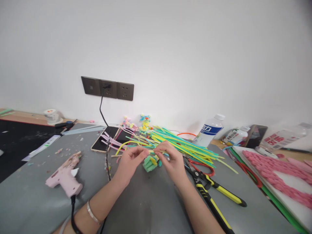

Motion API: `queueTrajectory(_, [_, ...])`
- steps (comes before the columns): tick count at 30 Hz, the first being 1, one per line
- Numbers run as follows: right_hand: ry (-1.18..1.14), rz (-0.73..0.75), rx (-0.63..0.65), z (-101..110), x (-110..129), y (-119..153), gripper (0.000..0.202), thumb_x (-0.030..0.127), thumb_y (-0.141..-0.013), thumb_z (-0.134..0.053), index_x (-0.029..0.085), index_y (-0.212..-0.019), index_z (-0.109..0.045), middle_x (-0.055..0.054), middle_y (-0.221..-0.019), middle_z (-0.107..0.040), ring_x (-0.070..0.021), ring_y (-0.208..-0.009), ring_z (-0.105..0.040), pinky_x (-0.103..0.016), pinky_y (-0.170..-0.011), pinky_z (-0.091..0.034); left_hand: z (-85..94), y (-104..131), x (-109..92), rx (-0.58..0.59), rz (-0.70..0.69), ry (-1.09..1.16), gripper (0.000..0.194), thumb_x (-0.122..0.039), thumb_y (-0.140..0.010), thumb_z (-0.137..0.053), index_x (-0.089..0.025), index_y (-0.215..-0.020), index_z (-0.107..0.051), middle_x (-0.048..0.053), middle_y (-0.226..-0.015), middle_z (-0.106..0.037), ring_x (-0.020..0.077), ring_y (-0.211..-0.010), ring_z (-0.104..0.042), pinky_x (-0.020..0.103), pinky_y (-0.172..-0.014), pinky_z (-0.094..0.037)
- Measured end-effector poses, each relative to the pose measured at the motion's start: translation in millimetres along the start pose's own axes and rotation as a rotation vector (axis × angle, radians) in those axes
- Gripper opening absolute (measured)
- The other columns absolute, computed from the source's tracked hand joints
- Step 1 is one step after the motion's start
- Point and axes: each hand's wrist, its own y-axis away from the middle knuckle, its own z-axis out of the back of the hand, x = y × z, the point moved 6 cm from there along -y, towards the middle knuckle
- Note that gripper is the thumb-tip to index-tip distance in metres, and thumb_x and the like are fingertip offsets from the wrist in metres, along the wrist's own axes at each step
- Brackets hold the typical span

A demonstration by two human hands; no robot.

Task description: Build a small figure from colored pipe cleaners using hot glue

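Observation:
Near the middle of the grey table, my left hand (133, 161) and my right hand (170, 159) face each other with fingertips pinched. Between them is a short pale yellow pipe cleaner (151, 151), gripped at both ends. Just under the fingers sits a small green fuzzy bundle (149, 164) with yellow parts; whether it joins the yellow piece I cannot tell. Behind my hands lies a spread of loose yellow and teal pipe cleaners (180, 143). Two small fuzzy figures, one pink (129, 123) and one yellow and blue (145, 124), are by the wall.
A pink glue gun (65, 178) lies left, its black cord crossing my left forearm. Yellow-and-black pliers (209, 185) and red-handled scissors (202, 166) lie right. A phone (102, 141) is behind my left hand. A bottle (211, 130) stands by the wall; pink braided work (275, 172) lies far right.

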Motion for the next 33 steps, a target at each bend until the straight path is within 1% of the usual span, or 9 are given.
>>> queueTrajectory(4, [0.06, 0.018, 0.008, 3, 1, 0, 0.01, 0.016, -0.092, -0.062, 0.023, -0.086, -0.067, -0.003, -0.079, -0.066, -0.0197, -0.074, -0.061, -0.034, -0.069, -0.047, -0.3, -1, 4, 0.068, -0.048, -0.086, 0.023, -0.039, -0.078, -0.074, -0.016, -0.075, -0.074, 0.0, -0.064, -0.057, 0.012, -0.061, -0.046, 0.024, -0.057, -0.035])
queueTrajectory(7, [0.088, 0.035, 0.006, 3, 3, 1, 0.01, 0.016, -0.092, -0.062, 0.023, -0.085, -0.066, -0.003, -0.078, -0.065, -0.0193, -0.073, -0.06, -0.034, -0.069, -0.045, 0.9, -1, 6, 0.092, -0.075, -0.127, 0.022, -0.038, -0.08, -0.072, -0.016, -0.077, -0.073, -0.001, -0.064, -0.054, 0.0126, -0.062, -0.045, 0.024, -0.058, -0.035])
queueTrajectory(10, [0.101, 0.03, -0.001, 0, 4, 2, 0.011, 0.019, -0.091, -0.062, 0.022, -0.081, -0.062, -0.002, -0.075, -0.062, -0.0191, -0.072, -0.058, -0.034, -0.069, -0.044, 3.3, -1, 3, 0.049, -0.1, -0.136, 0.023, -0.038, -0.082, -0.07, -0.016, -0.074, -0.07, -0.002, -0.064, -0.053, 0.0123, -0.061, -0.044, 0.024, -0.058, -0.035])
queueTrajectory(13, [0.083, -0.015, -0.005, -8, 4, 5, 0.016, 0.021, -0.092, -0.06, 0.022, -0.077, -0.057, -0.001, -0.072, -0.058, -0.0181, -0.069, -0.054, -0.033, -0.067, -0.042, 3.7, 0, -1, -0.003, -0.08, -0.081, 0.026, -0.041, -0.081, -0.071, -0.017, -0.072, -0.068, -0.002, -0.062, -0.052, 0.0119, -0.059, -0.043, 0.023, -0.056, -0.035])
queueTrajectory(19, [-0.169, -0.176, 0.004, -33, 0, 15, 0.022, 0.031, -0.094, -0.06, 0.022, -0.075, -0.053, 0.0, -0.071, -0.057, -0.0166, -0.067, -0.054, -0.03, -0.064, -0.043, 3.4, 6, -7, -0.123, -0.118, 0.016, 0.027, -0.042, -0.077, -0.074, -0.017, -0.07, -0.066, -0.001, -0.066, -0.057, 0.0128, -0.062, -0.049, 0.024, -0.058, -0.04])
queueTrajectory(23, [-0.244, -0.255, 0.012, -40, -6, 18, 0.026, 0.039, -0.093, -0.062, 0.022, -0.075, -0.055, -0.001, -0.071, -0.06, -0.0178, -0.069, -0.057, -0.032, -0.066, -0.045, 1.6, 7, -8, -0.134, -0.123, 0.032, 0.027, -0.042, -0.077, -0.073, -0.018, -0.068, -0.065, -0.002, -0.063, -0.057, 0.0119, -0.059, -0.047, 0.023, -0.056, -0.04])
queueTrajectory(26, [-0.212, -0.271, -0.043, -29, -12, 15, 0.024, 0.041, -0.092, -0.062, 0.022, -0.078, -0.059, -0.002, -0.073, -0.062, -0.0179, -0.069, -0.057, -0.031, -0.064, -0.044, 1.9, 6, -8, -0.117, -0.091, 0.047, 0.028, -0.043, -0.077, -0.073, -0.017, -0.07, -0.068, -0.002, -0.063, -0.058, 0.0107, -0.056, -0.045, 0.023, -0.053, -0.038])
queueTrajectory(29, [-0.11, -0.203, -0.104, -9, -11, 8, 0.016, 0.035, -0.092, -0.064, 0.023, -0.083, -0.067, -0.004, -0.078, -0.066, -0.0197, -0.075, -0.059, -0.032, -0.067, -0.045, 3.5, 4, -8, -0.074, -0.094, -0.015, 0.03, -0.046, -0.081, -0.07, -0.017, -0.073, -0.071, 0.0, -0.068, -0.06, 0.0104, -0.055, -0.043, 0.023, -0.052, -0.035])
queueTrajectory(33, [-0.016, -0.077, -0.031, 3, -4, 0, 0.012, 0.027, -0.091, -0.065, 0.025, -0.083, -0.073, -0.004, -0.078, -0.064, -0.0207, -0.075, -0.06, -0.034, -0.066, -0.047, 3.7, -1, -4, 0.014, -0.081, -0.13, 0.033, -0.047, -0.083, -0.067, -0.017, -0.071, -0.07, 0.0, -0.064, -0.057, 0.0122, -0.058, -0.045, 0.024, -0.054, -0.036])
